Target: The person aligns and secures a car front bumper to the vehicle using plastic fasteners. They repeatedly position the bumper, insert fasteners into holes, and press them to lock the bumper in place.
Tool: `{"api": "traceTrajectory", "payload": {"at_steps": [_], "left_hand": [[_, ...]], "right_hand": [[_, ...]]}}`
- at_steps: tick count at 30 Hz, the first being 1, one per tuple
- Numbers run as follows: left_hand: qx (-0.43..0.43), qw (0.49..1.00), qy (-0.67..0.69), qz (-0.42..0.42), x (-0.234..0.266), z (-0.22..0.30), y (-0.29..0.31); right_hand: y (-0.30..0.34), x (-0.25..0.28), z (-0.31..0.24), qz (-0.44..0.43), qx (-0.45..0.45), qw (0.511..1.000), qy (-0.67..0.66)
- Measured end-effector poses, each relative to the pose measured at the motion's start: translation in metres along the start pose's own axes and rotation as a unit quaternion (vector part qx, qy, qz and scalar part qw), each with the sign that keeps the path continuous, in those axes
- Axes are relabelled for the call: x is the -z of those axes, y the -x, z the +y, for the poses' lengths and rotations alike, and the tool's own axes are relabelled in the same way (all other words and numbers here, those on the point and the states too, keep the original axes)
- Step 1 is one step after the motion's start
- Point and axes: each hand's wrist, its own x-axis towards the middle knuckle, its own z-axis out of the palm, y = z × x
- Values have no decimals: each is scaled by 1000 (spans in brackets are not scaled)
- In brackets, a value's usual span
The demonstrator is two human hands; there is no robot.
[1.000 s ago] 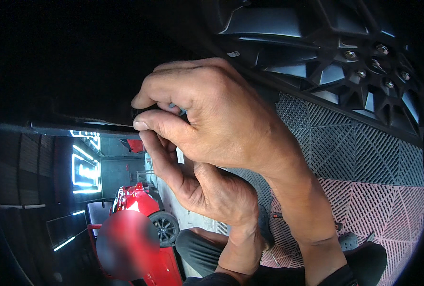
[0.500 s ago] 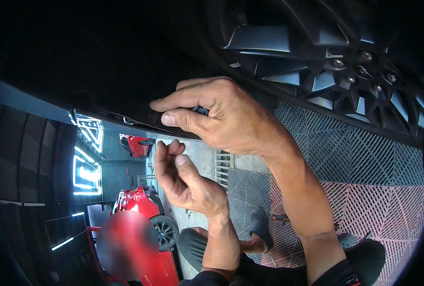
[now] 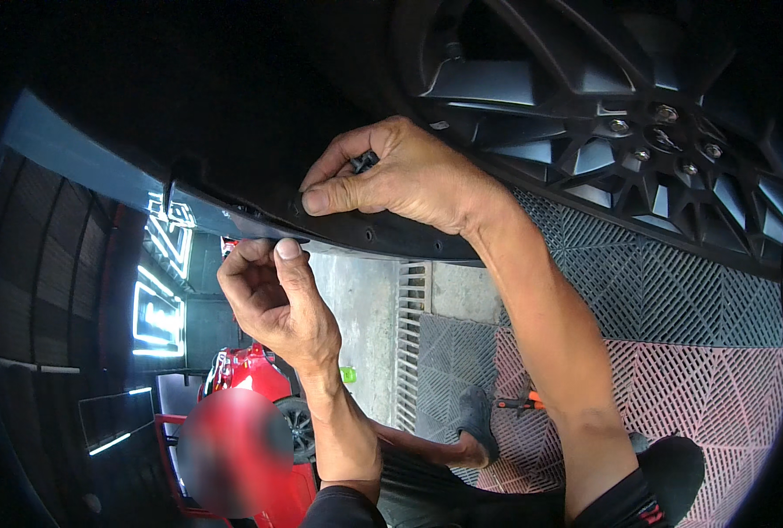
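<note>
Above me is the dark wheel arch of a car, with a black plastic liner (image 3: pixel 409 239) along its lower edge that has small holes in it. My right hand (image 3: pixel 409 176) is closed, its thumb and forefinger pressed together against this liner. A small black plastic piece (image 3: pixel 364 161), perhaps a clip, sits in the curl of its fingers. What lies between the fingertips is hidden. Lower and to the left, my left hand (image 3: pixel 281 295) pinches the edge of the panel (image 3: pixel 259 227), thumb on the near side and fingers curled behind.
A dark multi-spoke wheel (image 3: pixel 664 141) fills the upper right. Grey and pink grid floor tiles (image 3: pixel 664 370) lie below, with an orange-and-black tool (image 3: pixel 522 403) on them near my shoe (image 3: pixel 475 422). A drain grate (image 3: pixel 412 326) runs alongside. Red car (image 3: pixel 251 374) stands at lower left.
My left hand has moved left and up, from loosely curled below the panel to pinching its edge. My right hand stays at the liner, slightly raised; liner holes now show beneath it.
</note>
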Motion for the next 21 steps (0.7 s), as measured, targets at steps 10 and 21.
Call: {"api": "traceTrajectory", "payload": {"at_steps": [10, 21], "left_hand": [[9, 996, 27, -83, 18, 2, -16], [24, 995, 43, -81, 23, -1, -14]], "right_hand": [[-6, 0, -16, 7, 9, 994, 105], [-2, -9, 2, 37, -21, 994, 98]]}}
